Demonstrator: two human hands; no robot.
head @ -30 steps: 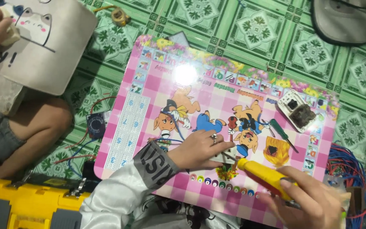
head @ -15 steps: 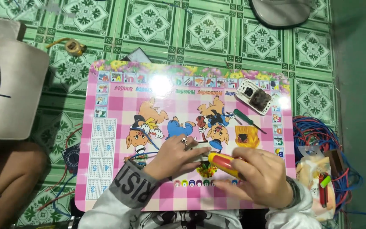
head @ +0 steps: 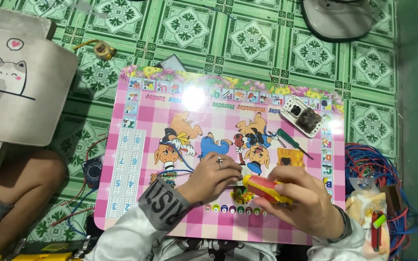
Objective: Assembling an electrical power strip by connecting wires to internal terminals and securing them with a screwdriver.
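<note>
Pink board: big glossy pink checkered plastic board (head: pixel 136 193) with cartoon dogs printed on it, lying flat on the green patterned tile floor (head: pixel 247 43), glare spot near the top
Right hand: right hand (head: pixel 298 203) is wrapped tight around a red and yellow handled screwdriver (head: pixel 264 188), shaft pointing left toward the other hand
Left hand: left hand (head: pixel 214 176), ring on one finger, grey sleeve, fingers curled down on something small on the board right at the screwdriver tip; can't make out what it pinches
Socket thing: white rectangular switch or socket module (head: pixel 302 116) sits near the board's upper right corner, well apart from both hands
Spare driver: small green handled screwdriver (head: pixel 289 140) lies on the board just below that module
Wires: tangle of blue and red wires (head: pixel 378 169) off the board's right edge
Floor bits: yellow tape measure (head: pixel 103 50) on the tiles up left
Other person: bare knee (head: pixel 22 186) at the left edge, beside a beige cloth with a cat drawing (head: pixel 20 96)
</note>
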